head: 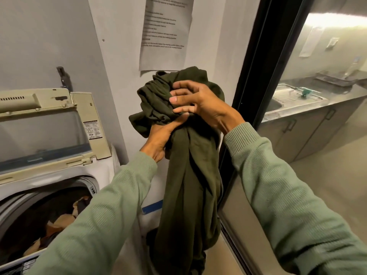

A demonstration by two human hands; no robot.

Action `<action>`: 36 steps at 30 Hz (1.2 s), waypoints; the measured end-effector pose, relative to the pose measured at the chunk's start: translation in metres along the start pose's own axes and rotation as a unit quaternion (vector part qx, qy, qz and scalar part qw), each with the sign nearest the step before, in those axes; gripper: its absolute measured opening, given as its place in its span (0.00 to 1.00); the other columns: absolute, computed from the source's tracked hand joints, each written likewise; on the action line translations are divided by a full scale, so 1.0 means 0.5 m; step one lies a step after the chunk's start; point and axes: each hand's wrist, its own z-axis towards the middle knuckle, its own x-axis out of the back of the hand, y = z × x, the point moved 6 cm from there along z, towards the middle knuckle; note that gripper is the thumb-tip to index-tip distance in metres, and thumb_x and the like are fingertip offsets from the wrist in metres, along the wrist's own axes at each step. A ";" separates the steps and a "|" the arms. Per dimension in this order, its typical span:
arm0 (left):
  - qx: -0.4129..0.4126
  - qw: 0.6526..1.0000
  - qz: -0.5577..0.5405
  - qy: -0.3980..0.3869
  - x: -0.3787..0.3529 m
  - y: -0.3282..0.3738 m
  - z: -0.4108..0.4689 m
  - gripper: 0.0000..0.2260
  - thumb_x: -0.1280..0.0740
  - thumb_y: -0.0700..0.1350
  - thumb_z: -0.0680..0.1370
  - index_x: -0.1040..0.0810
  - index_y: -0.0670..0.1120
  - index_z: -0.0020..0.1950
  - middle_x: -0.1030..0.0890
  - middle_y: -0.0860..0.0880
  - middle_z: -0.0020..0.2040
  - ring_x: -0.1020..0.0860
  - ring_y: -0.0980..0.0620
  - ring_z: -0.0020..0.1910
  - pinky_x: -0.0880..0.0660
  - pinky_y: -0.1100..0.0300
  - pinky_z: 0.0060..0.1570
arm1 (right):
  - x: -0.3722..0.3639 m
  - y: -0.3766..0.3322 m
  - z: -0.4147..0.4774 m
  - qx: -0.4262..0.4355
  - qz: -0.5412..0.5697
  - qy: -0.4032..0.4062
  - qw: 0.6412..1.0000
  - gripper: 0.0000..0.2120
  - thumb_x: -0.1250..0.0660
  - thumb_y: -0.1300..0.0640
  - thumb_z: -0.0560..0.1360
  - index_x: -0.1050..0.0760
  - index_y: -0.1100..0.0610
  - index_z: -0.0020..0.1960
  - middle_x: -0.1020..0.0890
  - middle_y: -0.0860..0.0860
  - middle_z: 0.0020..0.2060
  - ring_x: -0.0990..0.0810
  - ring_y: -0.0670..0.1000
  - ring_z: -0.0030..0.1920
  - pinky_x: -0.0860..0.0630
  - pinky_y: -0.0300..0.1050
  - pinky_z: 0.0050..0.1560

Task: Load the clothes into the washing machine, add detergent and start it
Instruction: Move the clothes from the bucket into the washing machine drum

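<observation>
Hands: left hand (pixel 158 138) clenched from below on the gathered neck of a dark green garment (pixel 188 175); right hand (pixel 200 104) clamped over the bunched top of the same garment, fingers spread across the folds. Both arms in pale green knit sleeves.

Garment: held up in the air, right of the washer (pixel 59 195) and clear of it. Upper part wadded between the two hands; the rest hangs as one long twisted tail, its end out of view below.

Washer: top-loader, lower left. Lid (pixel 43 132) raised and leaning back toward the wall. Drum (pixel 39 225) open, already holding a heap of brown and dark clothes (pixel 61 221).

Surroundings: printed notice (pixel 164 32) taped to the wall behind the garment; black door frame (pixel 256 76) to the right; beyond the glass, a steel sink (pixel 294 96) set in a desk with cupboards below. No detergent visible.

Step in hand, by my reckoning: loading, with detergent and start yet to come.

Handling notes: the cloth is limp and twisted, so it would go better shaken loose than dropped in as a rope. Carry it left over the drum mouth, lower the hanging tail in first, then release the bunched top on the heap. Keep the tail off the rim and see that nothing drapes over the edge where the lid must close.
</observation>
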 end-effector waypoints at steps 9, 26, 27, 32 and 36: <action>0.016 0.976 -0.111 0.185 0.047 -0.002 0.037 0.21 0.21 0.36 0.64 0.21 0.41 0.54 0.16 0.44 0.53 0.17 0.45 0.50 0.20 0.50 0.53 | 0.072 0.032 -0.051 0.091 -0.088 0.158 0.979 0.17 0.21 0.59 0.66 0.21 0.59 0.53 0.16 0.53 0.48 0.17 0.46 0.48 0.22 0.41 0.52; 0.034 0.973 -0.201 0.105 0.015 0.172 -0.007 0.23 0.23 0.51 0.69 0.21 0.44 0.60 0.16 0.42 0.54 0.17 0.38 0.52 0.20 0.41 0.51 | 0.022 0.495 -0.144 -0.219 -0.169 0.337 0.900 0.67 0.19 0.45 0.60 0.68 0.49 0.77 0.51 0.55 0.78 0.44 0.60 0.76 0.44 0.62 0.74; 0.032 0.974 -0.207 0.091 0.016 0.184 -0.010 0.17 0.27 0.51 0.74 0.20 0.44 0.59 0.16 0.41 0.53 0.17 0.39 0.53 0.20 0.43 0.51 | 0.032 0.500 -0.148 -0.227 -0.143 0.356 0.895 0.60 0.22 0.45 0.64 0.63 0.49 0.79 0.46 0.56 0.78 0.42 0.61 0.75 0.44 0.60 0.74; 0.000 0.974 -0.206 0.099 0.071 0.211 -0.006 0.20 0.26 0.51 0.73 0.21 0.45 0.62 0.16 0.42 0.54 0.18 0.39 0.54 0.22 0.41 0.54 | 0.065 0.507 -0.121 -0.234 0.139 0.387 0.881 0.31 0.38 0.46 0.75 0.37 0.56 0.75 0.31 0.57 0.71 0.30 0.60 0.68 0.34 0.55 0.71; -0.027 0.964 -0.198 0.173 0.154 0.176 0.013 0.40 0.17 0.51 0.58 0.26 0.44 0.67 0.17 0.43 0.57 0.17 0.40 0.53 0.20 0.42 0.51 | 0.095 0.456 -0.098 -0.187 0.273 0.339 0.881 0.30 0.38 0.34 0.72 0.26 0.53 0.65 0.20 0.56 0.60 0.22 0.57 0.58 0.27 0.58 0.64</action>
